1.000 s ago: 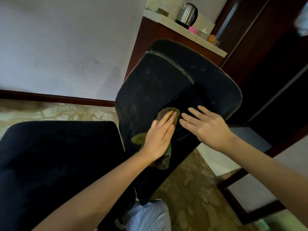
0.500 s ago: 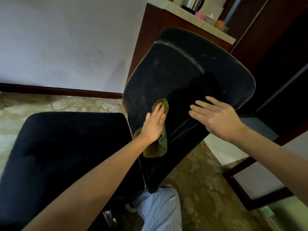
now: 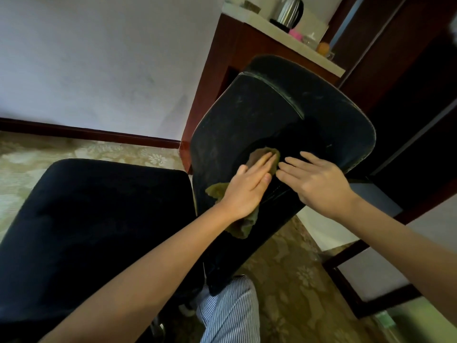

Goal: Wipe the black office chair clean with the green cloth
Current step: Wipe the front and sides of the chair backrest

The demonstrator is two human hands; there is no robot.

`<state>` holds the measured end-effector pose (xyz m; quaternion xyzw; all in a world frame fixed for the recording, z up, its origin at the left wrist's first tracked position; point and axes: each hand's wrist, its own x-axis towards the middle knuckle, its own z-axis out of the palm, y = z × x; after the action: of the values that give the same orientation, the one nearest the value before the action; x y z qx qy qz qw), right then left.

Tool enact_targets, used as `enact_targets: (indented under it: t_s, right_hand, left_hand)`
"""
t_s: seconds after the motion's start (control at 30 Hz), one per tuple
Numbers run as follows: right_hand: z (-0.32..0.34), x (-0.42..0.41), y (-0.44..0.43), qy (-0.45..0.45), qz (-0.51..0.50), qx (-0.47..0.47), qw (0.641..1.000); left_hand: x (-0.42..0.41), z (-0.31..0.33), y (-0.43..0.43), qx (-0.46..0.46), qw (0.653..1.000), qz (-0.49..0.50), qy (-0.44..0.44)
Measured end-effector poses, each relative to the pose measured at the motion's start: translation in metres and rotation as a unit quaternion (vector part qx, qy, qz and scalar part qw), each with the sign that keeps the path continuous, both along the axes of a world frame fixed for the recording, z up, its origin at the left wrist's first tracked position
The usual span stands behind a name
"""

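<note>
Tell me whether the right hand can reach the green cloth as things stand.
Probably yes. The right hand rests flat on the chair back, fingertips almost at the upper end of the green cloth, nothing between them; the left hand covers only its middle.

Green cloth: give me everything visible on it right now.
The cloth is olive-green, soft and crumpled. It lies against the tilted black chair back, mostly hidden under the left hand, whose straight fingers press it flat. Bits show past the fingertips and left of the palm, and a fold hangs loose below the wrist. The right hand rests on the back beside it; whether it touches the cloth is unclear.
</note>
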<state>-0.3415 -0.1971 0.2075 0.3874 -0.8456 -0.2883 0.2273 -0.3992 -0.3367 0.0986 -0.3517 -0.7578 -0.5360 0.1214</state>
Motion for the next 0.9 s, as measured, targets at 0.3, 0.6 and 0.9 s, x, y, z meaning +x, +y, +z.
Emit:
enact_targets:
  t_s: [0.3, 0.6, 0.9]
  right_hand:
    - [-0.002, 0.001, -0.002, 0.011, -0.034, 0.025, 0.999]
    - [0.030, -0.010, -0.033, -0.172, -0.218, 0.177, 0.944]
    - [-0.003, -0.012, -0.046, -0.121, -0.280, 0.276, 0.912]
  left_hand:
    - [-0.019, -0.025, 0.001, -0.039, 0.973, 0.123, -0.192]
    - [0.029, -0.076, -0.009, 0.190, 0.969, 0.041, -0.155]
    - [-0.015, -0.035, -0.001, 0.102, 0.989, -0.009, -0.111]
